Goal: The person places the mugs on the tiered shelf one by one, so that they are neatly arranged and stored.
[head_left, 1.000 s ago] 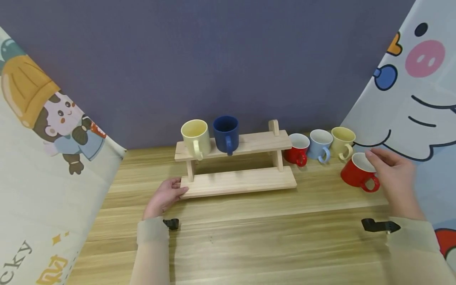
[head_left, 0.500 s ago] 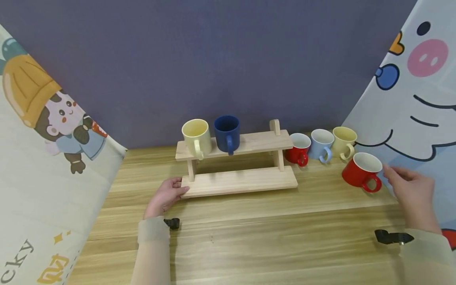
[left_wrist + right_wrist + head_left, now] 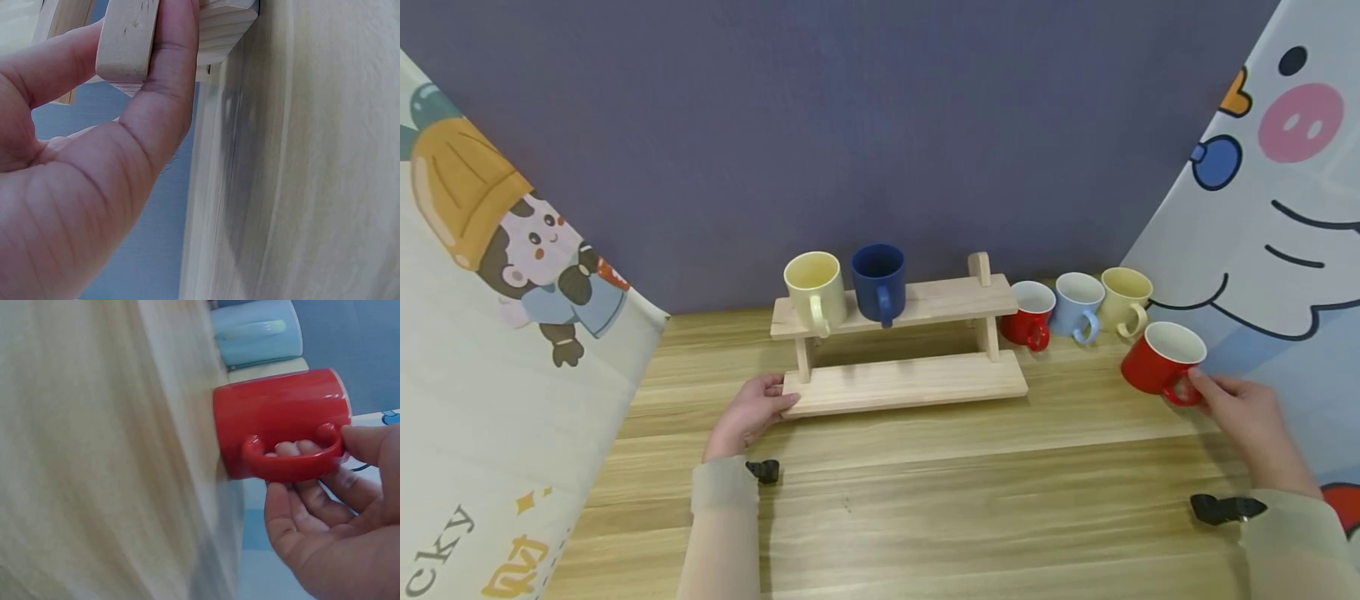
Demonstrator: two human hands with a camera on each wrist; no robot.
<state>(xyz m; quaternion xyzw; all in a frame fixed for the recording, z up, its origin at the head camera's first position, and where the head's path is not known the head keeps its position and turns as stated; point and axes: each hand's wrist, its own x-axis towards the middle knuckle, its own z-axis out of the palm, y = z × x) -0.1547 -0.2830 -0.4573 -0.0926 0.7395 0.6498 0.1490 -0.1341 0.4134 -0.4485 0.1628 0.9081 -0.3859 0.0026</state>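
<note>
A two-tier wooden shelf (image 3: 902, 383) stands against the back wall. My left hand (image 3: 752, 415) pinches the left end of its lower board (image 3: 128, 40), with fingers on both faces of the wood. On the upper board are a pale yellow mug (image 3: 815, 292) and a dark blue mug (image 3: 877, 287), handles facing me. Right of the shelf, a red mug (image 3: 1153, 362) with a white inside stands on the table. My right hand (image 3: 1247, 417) grips its handle (image 3: 294, 464); fingertips show through the loop and the thumb lies at the handle's upper end, near the rim.
Behind the gripped mug, close to the shelf's right end, stand another red mug (image 3: 1026, 321), a light blue mug (image 3: 1075, 308) and a yellow mug (image 3: 1123, 296) in a row. Printed cloths (image 3: 1262, 242) border the wooden table (image 3: 962, 508) at both sides.
My right hand drew back right from the red mug's rim, then came in lower onto its handle. The left hand keeps its place on the shelf, and the mugs stay put.
</note>
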